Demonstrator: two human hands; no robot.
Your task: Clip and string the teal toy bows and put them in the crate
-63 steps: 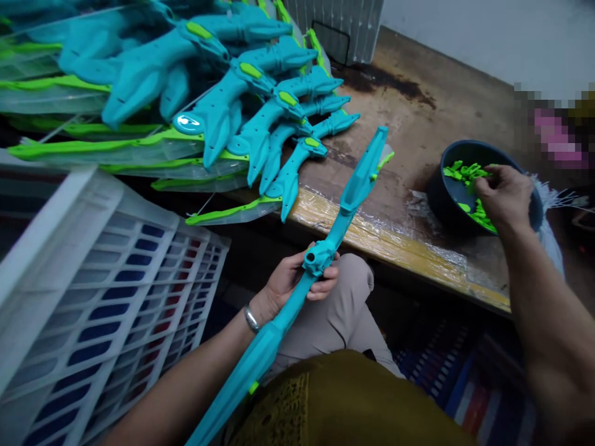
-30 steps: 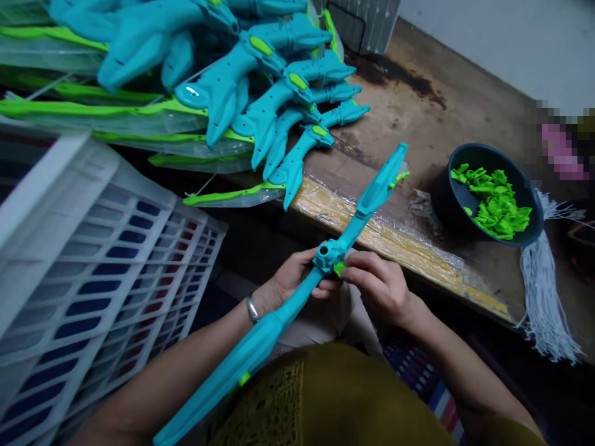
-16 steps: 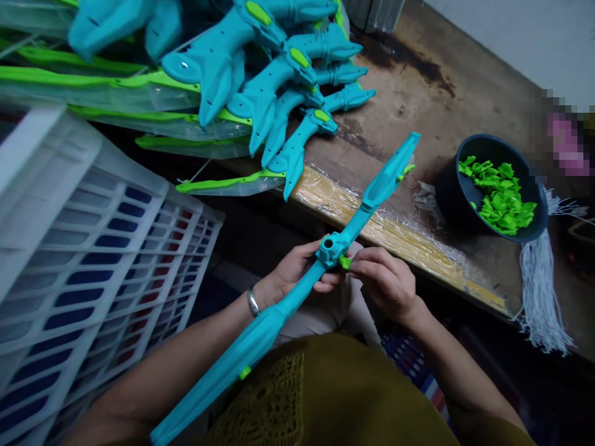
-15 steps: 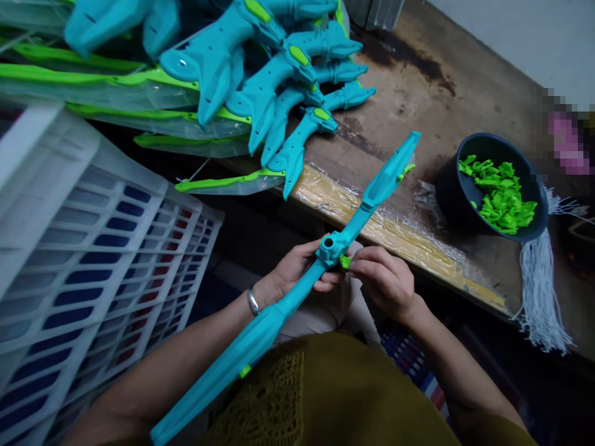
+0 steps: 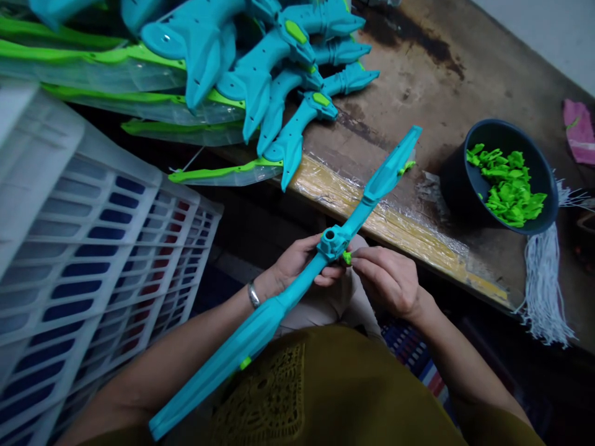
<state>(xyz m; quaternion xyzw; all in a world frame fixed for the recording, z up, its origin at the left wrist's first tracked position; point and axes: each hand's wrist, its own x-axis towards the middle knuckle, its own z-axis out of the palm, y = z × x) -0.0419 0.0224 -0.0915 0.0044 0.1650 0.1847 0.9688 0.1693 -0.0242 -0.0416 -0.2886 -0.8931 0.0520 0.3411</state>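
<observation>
A long turquoise plastic toy bow [image 5: 260,329] slants across my lap, one end near my left forearm, the other over the table edge. My left hand [image 5: 297,263] is wrapped round its middle from beneath, by a socket with a round hole. Against the right side of that middle sits a small green plastic piece [image 5: 346,257]. My right hand [image 5: 389,277] pinches at this piece with thumb and forefinger; its other fingers are curled in. More green bits show near both ends of the bow.
Turquoise toy parts with green-edged clear pieces [image 5: 260,80] are piled at the upper left. A black bowl [image 5: 495,226] of small green pieces stands on the wooden table [image 5: 404,105]. White strings [image 5: 543,291] hang over its edge. At left is a white slatted crate [image 5: 93,248].
The view has shifted a little, so the pile and bowl sit slightly differently. Both hands stay at the bow's middle, the right still pinching at the green piece.
</observation>
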